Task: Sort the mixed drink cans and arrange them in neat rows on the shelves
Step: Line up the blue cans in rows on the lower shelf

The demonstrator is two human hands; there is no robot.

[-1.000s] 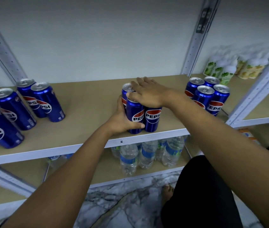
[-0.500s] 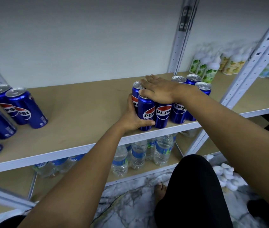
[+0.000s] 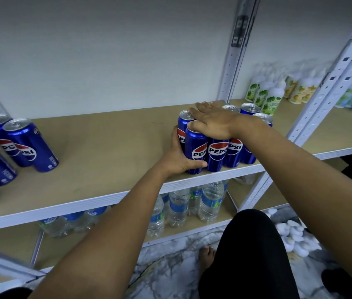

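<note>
A tight cluster of blue Pepsi cans point(image 3: 217, 153) stands at the front edge of the tan shelf point(image 3: 106, 147), against the right upright. My left hand point(image 3: 178, 157) wraps the left side of the front-left can, thumb across its base. My right hand point(image 3: 212, 124) lies flat, palm down, on the tops of the cans, fingers pointing left. More Pepsi cans point(image 3: 247, 111) sit right behind and beside it, pressed together. Another loose group of Pepsi cans point(image 3: 19, 145) stands at the shelf's far left.
White bottles with green and yellow labels point(image 3: 272, 93) fill the neighbouring shelf to the right, beyond a grey perforated upright point(image 3: 330, 87). Water bottles point(image 3: 177, 208) stand on the shelf below. My knee and a bare foot are over the marble floor point(image 3: 170, 268).
The held group of cans has slid right along the shelf and now touches the right-hand cans. Both hands kept their hold. The view has shifted right.
</note>
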